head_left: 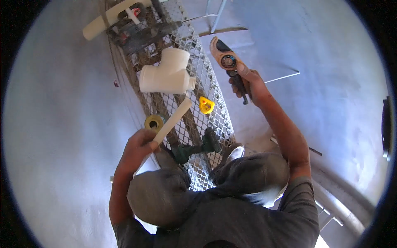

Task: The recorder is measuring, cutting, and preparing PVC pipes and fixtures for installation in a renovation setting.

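Note:
My left hand [141, 144] is closed round a thin cream plastic pipe [173, 121], which slants up toward the middle. In my right hand [253, 84], raised on the right, is an orange-tan hand tool [226, 58] with black handles and a round dark disc; its exact kind is unclear. The pipe and the tool are well apart. Beyond the pipe's far end lies a large white plastic tee fitting [165, 74]. A small yellow piece [206, 105] rests to the right of the pipe. Close to my left hand is a tan ring-shaped roll [154, 122].
A metal mesh walkway [221, 120] runs away from my feet. Across it, between my knees [252, 173], lies a dark green metal tool [194, 149]. Farther off, a dark clamp stand [142, 35] holds a thick cream pipe [96, 28]. A thin rod [283, 77] lies right.

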`<state>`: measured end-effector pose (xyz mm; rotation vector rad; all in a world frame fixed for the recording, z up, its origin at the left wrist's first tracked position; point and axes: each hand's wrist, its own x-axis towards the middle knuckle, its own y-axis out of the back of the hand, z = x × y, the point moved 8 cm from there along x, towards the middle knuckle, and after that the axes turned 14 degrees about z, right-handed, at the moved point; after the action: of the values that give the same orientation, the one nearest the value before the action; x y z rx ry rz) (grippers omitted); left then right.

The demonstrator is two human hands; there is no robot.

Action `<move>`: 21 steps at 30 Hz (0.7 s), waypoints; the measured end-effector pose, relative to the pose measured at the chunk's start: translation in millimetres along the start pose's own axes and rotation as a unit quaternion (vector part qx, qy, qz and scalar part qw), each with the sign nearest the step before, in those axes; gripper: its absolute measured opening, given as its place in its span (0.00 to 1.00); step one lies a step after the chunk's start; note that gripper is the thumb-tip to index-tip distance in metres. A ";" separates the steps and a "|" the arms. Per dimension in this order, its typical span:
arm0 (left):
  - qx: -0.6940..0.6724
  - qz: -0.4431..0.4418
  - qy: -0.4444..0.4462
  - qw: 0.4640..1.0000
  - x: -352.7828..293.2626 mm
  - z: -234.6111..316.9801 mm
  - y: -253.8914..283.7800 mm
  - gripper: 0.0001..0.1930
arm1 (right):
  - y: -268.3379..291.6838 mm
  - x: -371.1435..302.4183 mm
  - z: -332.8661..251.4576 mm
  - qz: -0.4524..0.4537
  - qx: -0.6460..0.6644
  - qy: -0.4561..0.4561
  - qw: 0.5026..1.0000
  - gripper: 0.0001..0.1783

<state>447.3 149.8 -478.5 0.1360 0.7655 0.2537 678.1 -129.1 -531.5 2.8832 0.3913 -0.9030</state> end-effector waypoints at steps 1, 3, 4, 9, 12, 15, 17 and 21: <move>0.003 0.007 -0.012 1.000 -1.3 5.8 -0.1 0.15 | -4.2 -6.7 -6.4 -0.023 0.003 0.002 1.000 0.32; 0.003 0.035 -0.017 0.999 -2.3 12.4 5.0 0.15 | -6.2 -18.1 -7.5 -0.028 0.066 -0.016 0.997 0.28; -0.041 0.015 -0.021 0.999 0.7 15.7 3.3 0.15 | -5.5 -20.9 -6.9 -0.042 0.078 -0.029 0.996 0.29; -0.046 0.015 -0.038 0.998 15.1 55.8 -0.1 0.15 | -18.9 -69.8 -17.9 -0.166 -0.018 0.011 0.986 0.36; -0.079 -0.011 -0.033 0.996 24.5 87.6 -9.5 0.15 | -19.8 -90.7 -18.9 -0.203 -0.122 0.029 0.971 0.40; -0.017 -0.031 -0.107 0.994 31.4 127.0 -27.0 0.14 | -15.9 -112.7 -11.2 -0.188 -0.220 0.026 0.957 0.32; 0.014 -0.029 -0.131 0.991 30.9 150.4 -40.8 0.14 | -15.7 -119.7 -11.9 -0.162 -0.257 0.039 0.952 0.31; 0.051 -0.065 -0.133 0.988 33.2 185.1 -80.0 0.15 | -6.4 -121.6 -12.7 -0.130 -0.216 0.089 0.964 0.33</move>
<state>614.0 76.6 -385.5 0.2118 0.5200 0.0692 587.1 -146.9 -451.6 2.5449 0.8804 -0.5028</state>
